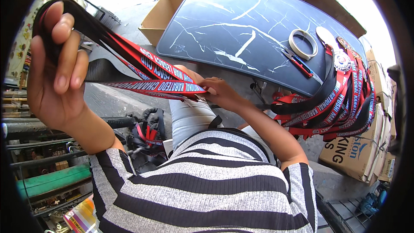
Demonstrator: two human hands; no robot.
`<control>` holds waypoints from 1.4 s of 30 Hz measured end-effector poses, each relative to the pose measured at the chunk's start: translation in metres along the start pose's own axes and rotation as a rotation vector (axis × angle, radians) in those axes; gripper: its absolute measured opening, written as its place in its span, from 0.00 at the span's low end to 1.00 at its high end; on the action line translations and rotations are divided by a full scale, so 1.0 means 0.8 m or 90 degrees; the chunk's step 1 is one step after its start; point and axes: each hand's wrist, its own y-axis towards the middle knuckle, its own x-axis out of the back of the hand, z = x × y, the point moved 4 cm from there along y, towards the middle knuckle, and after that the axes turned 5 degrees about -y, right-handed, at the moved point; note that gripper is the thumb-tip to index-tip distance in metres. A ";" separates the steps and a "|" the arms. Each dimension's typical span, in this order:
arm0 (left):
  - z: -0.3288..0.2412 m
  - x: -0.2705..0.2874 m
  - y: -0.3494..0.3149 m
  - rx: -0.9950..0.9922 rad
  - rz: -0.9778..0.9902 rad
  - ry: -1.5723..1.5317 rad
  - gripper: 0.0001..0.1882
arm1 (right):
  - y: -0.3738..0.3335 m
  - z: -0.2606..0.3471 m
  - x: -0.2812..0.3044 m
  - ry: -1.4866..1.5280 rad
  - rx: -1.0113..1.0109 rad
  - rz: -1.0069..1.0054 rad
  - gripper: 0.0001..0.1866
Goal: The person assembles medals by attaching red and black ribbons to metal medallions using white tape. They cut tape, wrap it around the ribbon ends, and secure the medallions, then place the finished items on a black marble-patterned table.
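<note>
A bundle of red and black medal ribbons (148, 64), printed in white and blue, stretches between my two hands. My left hand (62, 56) is raised at the left, its fingers curled through the black looped end. At the other end of the bundle, the fingers of my right hand (220, 92) pinch the red tips together in front of my lap. Whether metal clips sit at those tips is too small to tell. A thick heap of similar ribbons (332, 108) hangs over the right end of the table, with several round medals (343, 60) lying on top.
Ahead stands a dark table (207, 30) with white marble veins. On it lie a roll of tape (302, 44) and snips with red and black handles (299, 64). Cardboard boxes (355, 155) stand at the right. More ribbons (146, 136) lie low at the left, by a metal rack (56, 146).
</note>
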 end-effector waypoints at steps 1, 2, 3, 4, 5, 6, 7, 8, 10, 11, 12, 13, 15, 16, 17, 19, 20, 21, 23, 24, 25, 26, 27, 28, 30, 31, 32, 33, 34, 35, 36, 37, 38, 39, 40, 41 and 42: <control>-0.002 0.000 0.002 -0.004 0.008 0.020 0.25 | -0.004 0.002 0.006 -0.023 0.019 -0.043 0.18; -0.003 -0.001 0.003 -0.005 -0.006 0.035 0.26 | -0.008 0.001 0.012 -0.042 0.029 -0.074 0.17; -0.001 -0.002 0.003 -0.005 -0.022 0.039 0.26 | -0.013 -0.004 0.017 -0.034 0.025 -0.093 0.16; 0.000 -0.004 0.003 -0.015 -0.033 0.045 0.26 | -0.020 -0.009 0.020 -0.020 0.011 -0.099 0.15; 0.005 -0.009 0.002 -0.023 -0.045 0.040 0.26 | -0.027 -0.016 0.023 -0.005 -0.008 -0.106 0.14; 0.013 -0.016 0.002 -0.014 -0.023 0.022 0.26 | -0.035 -0.020 0.027 0.002 0.002 -0.145 0.13; 0.019 -0.020 0.003 -0.033 -0.064 0.066 0.26 | -0.043 -0.023 0.032 0.007 0.007 -0.184 0.13; 0.028 -0.027 0.003 -0.037 -0.072 0.100 0.26 | -0.052 -0.028 0.036 0.010 -0.013 -0.222 0.12; 0.049 -0.038 0.009 -0.023 -0.094 0.155 0.27 | -0.068 -0.032 0.043 0.015 -0.041 -0.257 0.12; 0.060 -0.043 0.013 -0.015 -0.104 0.182 0.27 | -0.076 -0.033 0.047 0.010 -0.053 -0.279 0.11; 0.069 -0.046 0.015 0.012 -0.161 0.221 0.28 | -0.082 -0.032 0.050 0.011 -0.070 -0.288 0.12; 0.075 -0.050 0.025 0.022 -0.109 0.220 0.28 | -0.088 -0.030 0.054 0.005 -0.071 -0.302 0.13; 0.084 -0.059 0.035 0.013 -0.087 0.223 0.28 | -0.095 -0.026 0.055 -0.028 -0.089 -0.287 0.16; 0.088 -0.061 0.038 0.014 -0.093 0.210 0.29 | -0.096 -0.025 0.051 -0.054 -0.108 -0.257 0.18; 0.090 -0.065 0.043 0.010 -0.048 0.196 0.29 | -0.095 -0.023 0.047 -0.080 -0.109 -0.245 0.20; 0.097 -0.069 0.043 0.006 -0.062 0.207 0.29 | -0.091 -0.014 0.039 -0.157 -0.003 -0.246 0.22; 0.101 -0.070 0.041 0.008 -0.076 0.200 0.29 | -0.090 -0.012 0.035 -0.195 0.057 -0.254 0.23; 0.103 -0.071 0.041 0.006 -0.068 0.205 0.30 | -0.087 -0.021 0.032 -0.151 0.009 -0.210 0.23; 0.108 -0.071 0.040 0.012 -0.076 0.193 0.30 | -0.091 -0.038 0.038 -0.072 -0.036 -0.211 0.22; 0.108 -0.071 0.040 0.009 -0.069 0.202 0.30 | -0.095 -0.049 0.043 -0.031 -0.075 -0.201 0.22; 0.108 -0.070 0.039 0.010 -0.069 0.200 0.31 | -0.101 -0.053 0.050 -0.039 -0.028 -0.211 0.20; 0.107 -0.068 0.040 0.011 -0.063 0.191 0.31 | -0.110 -0.056 0.059 -0.047 0.008 -0.221 0.19; 0.106 -0.068 0.039 0.013 -0.065 0.209 0.32 | -0.118 -0.058 0.065 -0.057 0.043 -0.231 0.19; 0.106 -0.067 0.039 0.019 -0.066 0.195 0.33 | -0.126 -0.061 0.071 -0.029 0.049 -0.237 0.17; 0.107 -0.067 0.040 0.031 -0.055 0.158 0.33 | -0.139 -0.061 0.080 0.029 0.061 -0.248 0.15; 0.110 -0.068 0.041 0.041 -0.041 0.131 0.34 | -0.145 -0.065 0.086 0.075 -0.002 -0.249 0.14; 0.111 -0.069 0.042 0.047 -0.039 0.130 0.35 | -0.151 -0.065 0.092 0.122 -0.064 -0.250 0.13; 0.114 -0.071 0.043 0.049 -0.037 0.129 0.35 | -0.156 -0.068 0.096 0.161 -0.172 -0.246 0.12; 0.116 -0.072 0.045 0.055 -0.038 0.119 0.36 | -0.158 -0.060 0.102 0.141 -0.149 -0.257 0.13; 0.117 -0.074 0.047 0.052 -0.034 0.137 0.37 | -0.162 -0.055 0.108 0.113 -0.172 -0.263 0.14; 0.117 -0.077 0.048 0.054 -0.031 0.147 0.38 | -0.164 -0.050 0.114 0.085 -0.195 -0.270 0.15; 0.117 -0.079 0.050 0.059 -0.026 0.150 0.38 | -0.165 -0.043 0.115 0.023 -0.186 -0.278 0.17; 0.117 -0.081 0.051 0.058 -0.022 0.165 0.39 | -0.163 -0.037 0.114 -0.039 -0.178 -0.285 0.20; 0.115 -0.084 0.051 0.061 -0.018 0.174 0.40 | -0.158 -0.033 0.112 -0.100 -0.170 -0.288 0.22; 0.112 -0.085 0.051 0.058 -0.014 0.191 0.40 | -0.149 -0.031 0.105 -0.111 -0.141 -0.279 0.24; 0.111 -0.085 0.051 0.055 -0.022 0.176 0.40 | -0.138 -0.031 0.099 -0.122 -0.111 -0.269 0.26; 0.110 -0.086 0.051 0.062 -0.020 0.173 0.40 | -0.125 -0.034 0.093 -0.135 -0.093 -0.257 0.29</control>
